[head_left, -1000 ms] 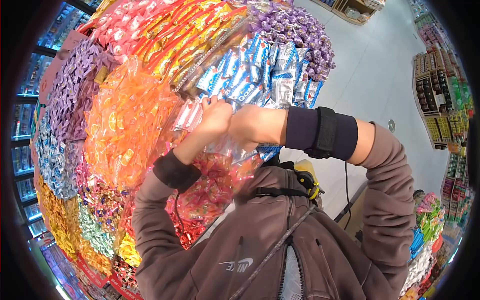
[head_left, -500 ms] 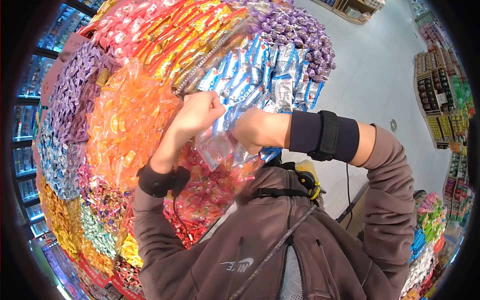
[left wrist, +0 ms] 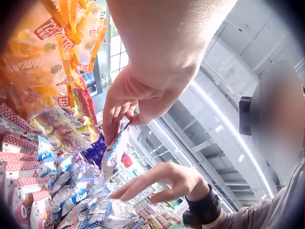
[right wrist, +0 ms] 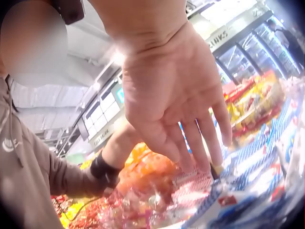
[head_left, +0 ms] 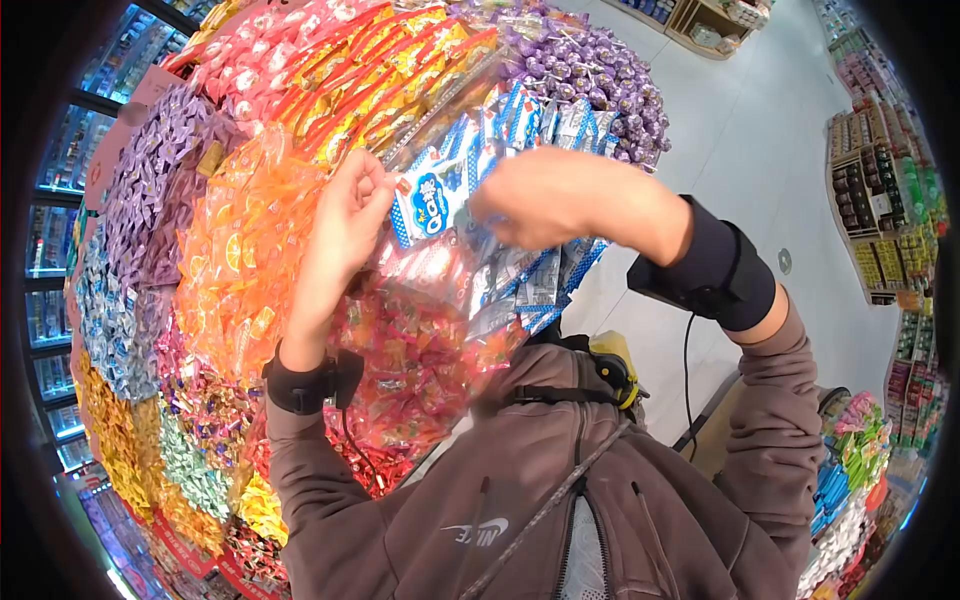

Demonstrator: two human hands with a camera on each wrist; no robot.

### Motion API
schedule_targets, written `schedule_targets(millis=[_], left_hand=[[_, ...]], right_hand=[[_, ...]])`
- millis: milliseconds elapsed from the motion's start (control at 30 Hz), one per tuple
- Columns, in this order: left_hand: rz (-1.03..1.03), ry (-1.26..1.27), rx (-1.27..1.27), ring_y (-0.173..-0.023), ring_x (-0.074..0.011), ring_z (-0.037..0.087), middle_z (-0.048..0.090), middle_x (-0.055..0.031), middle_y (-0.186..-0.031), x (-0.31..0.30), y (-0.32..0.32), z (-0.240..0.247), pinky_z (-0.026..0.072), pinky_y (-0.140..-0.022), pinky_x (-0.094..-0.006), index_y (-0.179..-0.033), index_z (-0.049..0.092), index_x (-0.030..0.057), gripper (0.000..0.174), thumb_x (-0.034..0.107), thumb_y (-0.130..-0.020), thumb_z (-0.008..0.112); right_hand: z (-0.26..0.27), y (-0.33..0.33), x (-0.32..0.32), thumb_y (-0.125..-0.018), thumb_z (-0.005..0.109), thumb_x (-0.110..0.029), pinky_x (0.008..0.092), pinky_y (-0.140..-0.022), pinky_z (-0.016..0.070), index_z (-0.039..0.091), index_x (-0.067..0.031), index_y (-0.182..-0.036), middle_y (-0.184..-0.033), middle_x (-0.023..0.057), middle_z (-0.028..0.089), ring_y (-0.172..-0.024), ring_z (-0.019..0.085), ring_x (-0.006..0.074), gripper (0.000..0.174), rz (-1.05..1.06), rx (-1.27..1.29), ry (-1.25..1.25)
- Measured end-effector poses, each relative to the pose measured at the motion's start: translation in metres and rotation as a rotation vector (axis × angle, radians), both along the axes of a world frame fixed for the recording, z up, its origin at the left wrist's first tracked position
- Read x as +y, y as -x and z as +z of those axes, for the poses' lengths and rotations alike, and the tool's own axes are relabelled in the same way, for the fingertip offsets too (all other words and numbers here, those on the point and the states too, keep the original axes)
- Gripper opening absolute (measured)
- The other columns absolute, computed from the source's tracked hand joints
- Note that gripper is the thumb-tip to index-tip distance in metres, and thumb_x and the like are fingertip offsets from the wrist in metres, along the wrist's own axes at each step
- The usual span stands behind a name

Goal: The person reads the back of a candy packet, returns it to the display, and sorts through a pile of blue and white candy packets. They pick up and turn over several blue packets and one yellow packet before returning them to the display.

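My left hand (head_left: 375,190) pinches the top edge of a clear plastic bag (head_left: 440,300) and holds it up against the candy display. Blue-and-white snack packets (head_left: 432,205) show through the bag. In the left wrist view the left hand (left wrist: 116,126) pinches the bag with a blue-and-white packet (left wrist: 114,155) just below the fingers. My right hand (head_left: 495,200) hovers over the bag's mouth with straight fingers and holds nothing. It appears palm-on in the right wrist view (right wrist: 200,152) and lower down in the left wrist view (left wrist: 143,191).
A tall mound of wrapped candy fills the left: orange sweets (head_left: 245,250), purple sweets (head_left: 600,70), red-and-yellow packs (head_left: 340,60), more blue-and-white packets (head_left: 560,125). Pale shop floor (head_left: 760,150) lies to the right, with stocked shelves (head_left: 880,180) beyond.
The left hand has lifted the bag's edge up and to the left. The right hand has come away from the bag, opened and risen above it.
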State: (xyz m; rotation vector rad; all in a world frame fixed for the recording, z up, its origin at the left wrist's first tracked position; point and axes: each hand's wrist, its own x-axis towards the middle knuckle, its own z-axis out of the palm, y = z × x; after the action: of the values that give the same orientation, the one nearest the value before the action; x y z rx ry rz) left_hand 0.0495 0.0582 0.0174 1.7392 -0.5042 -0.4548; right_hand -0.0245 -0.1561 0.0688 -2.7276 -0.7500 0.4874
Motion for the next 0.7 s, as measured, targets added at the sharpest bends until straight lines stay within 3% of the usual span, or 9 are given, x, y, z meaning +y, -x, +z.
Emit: schedule_targets(millis=[200,300,433,467,500,567,600,633,700], left_hand=[[0.047,-0.017,-0.16,-0.065,-0.0037,0.05,0.057,-0.0017,-0.07,-0.026,0.013,0.018,0.0411,-0.057,-0.0194,-0.092,0.046,0.0043,0.008,0.009,-0.089,0.052],[0.057,0.015,-0.2,-0.069,-0.0052,0.053,0.059,-0.003,-0.073,-0.036,0.015,0.023,0.0429,-0.06,-0.0201,-0.096,0.047,0.0036,0.011,0.008,-0.088,0.053],[0.153,0.133,-0.305,-0.078,-0.0087,0.054,0.059,-0.0054,-0.084,-0.041,0.017,0.018,0.0441,-0.067,-0.0224,-0.096,0.049,0.0022,0.013,0.007,-0.086,0.055],[0.181,0.18,-0.362,-0.081,-0.0097,0.054,0.059,-0.006,-0.087,-0.04,0.015,0.012,0.0441,-0.069,-0.0231,-0.096,0.05,0.0018,0.013,0.007,-0.086,0.056],[0.186,0.086,-0.357,-0.088,-0.0119,0.054,0.057,-0.0061,-0.093,-0.033,0.016,0.01,0.0436,-0.072,-0.0251,-0.093,0.052,0.0013,0.012,0.007,-0.084,0.058],[0.105,-0.167,-0.454,-0.081,-0.0143,0.056,0.058,-0.0067,-0.085,-0.023,0.025,-0.001,0.0446,-0.069,-0.0269,-0.09,0.054,0.0016,0.013,0.009,-0.081,0.061],[0.039,-0.248,-0.441,-0.078,-0.017,0.057,0.058,-0.0082,-0.083,-0.02,0.029,-0.011,0.0454,-0.068,-0.0289,-0.089,0.054,0.0019,0.015,0.01,-0.08,0.062],[-0.028,-0.329,-0.425,-0.074,-0.0198,0.058,0.058,-0.0096,-0.08,-0.018,0.035,-0.025,0.0462,-0.066,-0.031,-0.089,0.055,0.0022,0.016,0.011,-0.078,0.063],[-0.048,-0.373,-0.845,-0.072,-0.0268,0.058,0.058,-0.0131,-0.079,-0.012,0.048,-0.063,0.0473,-0.065,-0.0359,-0.09,0.055,0.0024,0.019,0.012,-0.075,0.064]], right_hand=[[-0.018,-0.01,-0.012,-0.074,0.066,-0.028,0.0433,-0.063,0.0456,0.053,-0.005,-0.094,-0.069,0.0172,0.057,-0.071,0.058,0.036,0.033,-0.122,-0.564,-0.394],[-0.009,-0.008,-0.005,-0.073,0.067,-0.027,0.0419,-0.062,0.0452,0.054,-0.0047,-0.094,-0.069,0.016,0.058,-0.071,0.058,0.0348,0.034,-0.228,-0.273,-0.309],[-0.02,-0.015,-0.017,-0.072,0.068,-0.025,0.038,-0.059,0.0439,0.058,-0.0017,-0.084,-0.069,0.015,0.059,-0.066,0.058,0.0324,0.028,-0.33,-0.219,-0.428],[-0.021,-0.016,-0.022,-0.072,0.069,-0.021,0.0342,-0.057,0.0429,0.059,-0.0006,-0.081,-0.066,0.0128,0.058,-0.062,0.059,0.0226,0.025,-0.398,-0.219,-0.456],[-0.022,-0.018,-0.028,-0.072,0.069,-0.019,0.0325,-0.057,0.043,0.06,-0.0002,-0.082,-0.067,0.0111,0.059,-0.062,0.058,0.019,0.023,-0.466,-0.163,-0.487],[-0.028,-0.022,-0.043,-0.073,0.069,-0.015,0.0291,-0.057,0.0431,0.061,0.0008,-0.085,-0.069,0.0078,0.061,-0.063,0.057,0.0116,0.021,-0.601,-0.04,-0.553],[-0.06,-0.032,-0.056,-0.069,0.072,-0.021,0.0287,-0.053,0.0408,0.062,0.0012,-0.079,-0.062,0.0077,0.058,-0.057,0.053,0.0127,0.026,-0.613,-0.078,-0.85],[-0.055,-0.028,-0.055,-0.071,0.07,-0.021,0.0253,-0.053,0.0406,0.064,0.0013,-0.084,-0.066,0.004,0.06,-0.057,0.051,0.0102,0.026,-0.645,-0.053,-1.081],[-0.05,-0.024,-0.064,-0.072,0.07,-0.02,0.0235,-0.054,0.042,0.065,0.001,-0.089,-0.069,0.0019,0.06,-0.057,0.051,0.0094,0.028,-0.786,0.046,-1.094]])
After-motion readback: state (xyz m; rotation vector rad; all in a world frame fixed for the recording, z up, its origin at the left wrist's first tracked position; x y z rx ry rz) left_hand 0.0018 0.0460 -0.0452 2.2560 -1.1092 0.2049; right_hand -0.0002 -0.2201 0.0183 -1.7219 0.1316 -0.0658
